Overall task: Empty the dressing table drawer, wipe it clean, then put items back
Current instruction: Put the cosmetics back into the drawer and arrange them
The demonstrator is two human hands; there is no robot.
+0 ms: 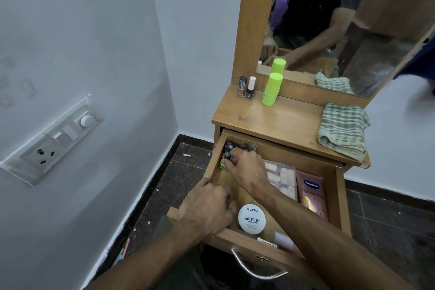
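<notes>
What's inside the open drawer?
The drawer holds dark nail polish bottles at the back, a round nail polish wipes tub, a pink Vaseline pouch and a pale packet. The two hands cover whatever lies under them.

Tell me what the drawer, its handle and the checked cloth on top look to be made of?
The drawer looks like wood-grain laminated board with a matte tan finish, though solid wood can't be ruled out. Its handle appears to be polished metal: a silvery bar with bright glints. The checked cloth looks like woven cotton, soft and folded, with a ribbed green-and-cream weave.
</notes>
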